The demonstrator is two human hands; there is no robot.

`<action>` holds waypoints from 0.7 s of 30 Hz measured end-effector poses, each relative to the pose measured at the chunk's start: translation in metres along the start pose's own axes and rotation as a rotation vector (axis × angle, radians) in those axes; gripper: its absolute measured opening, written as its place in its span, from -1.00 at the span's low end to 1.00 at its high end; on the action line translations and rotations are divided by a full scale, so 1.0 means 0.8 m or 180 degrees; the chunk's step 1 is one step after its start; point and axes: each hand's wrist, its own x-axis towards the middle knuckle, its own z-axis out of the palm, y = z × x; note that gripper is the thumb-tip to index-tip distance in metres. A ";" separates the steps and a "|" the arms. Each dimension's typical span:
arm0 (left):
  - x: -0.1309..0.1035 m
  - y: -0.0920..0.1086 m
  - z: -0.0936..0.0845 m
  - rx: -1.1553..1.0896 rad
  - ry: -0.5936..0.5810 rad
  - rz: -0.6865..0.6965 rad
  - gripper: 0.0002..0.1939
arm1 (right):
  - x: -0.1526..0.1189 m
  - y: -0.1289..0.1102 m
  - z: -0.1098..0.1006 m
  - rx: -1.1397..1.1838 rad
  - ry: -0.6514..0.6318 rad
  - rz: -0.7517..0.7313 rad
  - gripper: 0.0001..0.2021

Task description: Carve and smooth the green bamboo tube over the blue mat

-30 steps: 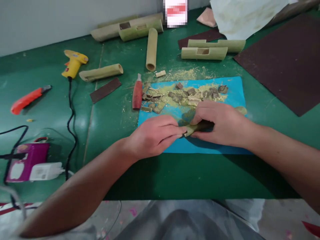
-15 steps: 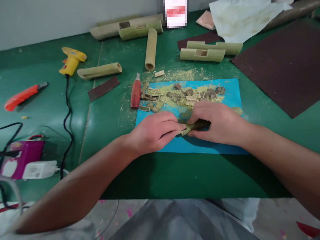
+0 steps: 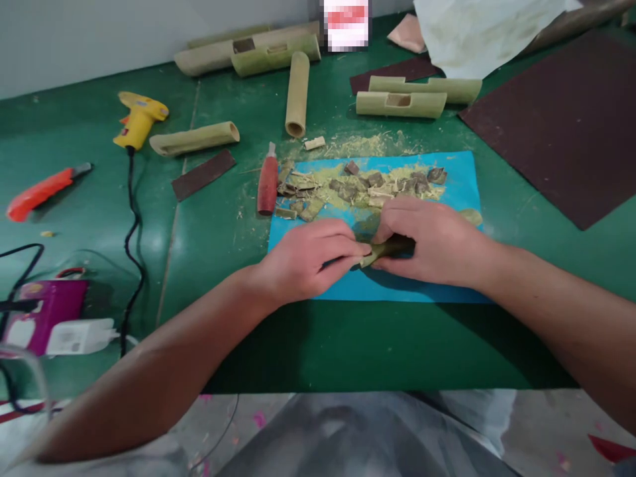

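Note:
Over the blue mat [image 3: 397, 291], my left hand [image 3: 318, 258] and my right hand [image 3: 432, 242] both pinch a small olive-green piece of bamboo [image 3: 376, 254]. My left fingertips close on its left end. The thumb and fingers of my right hand curl round the other part, where a dark surface shows in their gap; I cannot tell whether that is shadow or another material. Just beyond my hands lies a heap of bamboo chips and shavings [image 3: 348, 189]. A red-handled chisel [image 3: 267, 185] rests at the mat's left edge.
Cut bamboo tubes [image 3: 401, 106] lie across the back of the green table [image 3: 348, 351]. To the left are a yellow glue gun [image 3: 139, 122], an orange utility knife [image 3: 42, 192] and a purple box [image 3: 64, 305] with cables. A large dark brown sheet [image 3: 561, 132] lies right.
Both hands keep their hold on the bamboo piece with hardly any movement. The whole view has shifted slightly, with the table's things appearing a little higher and further left.

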 end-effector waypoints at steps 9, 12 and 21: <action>-0.001 -0.001 -0.002 -0.0091 -0.0041 -0.0033 -0.81 | 0.000 0.000 0.000 -0.0036 -0.0029 0.0052 -0.86; 0.000 -0.003 -0.002 -0.0153 -0.0061 -0.0022 -0.80 | 0.000 0.001 -0.001 -0.0055 -0.0022 0.0051 -0.85; -0.001 -0.007 -0.004 -0.0275 -0.0155 -0.0105 -0.81 | -0.002 -0.001 -0.001 -0.0007 0.0002 0.0146 -0.86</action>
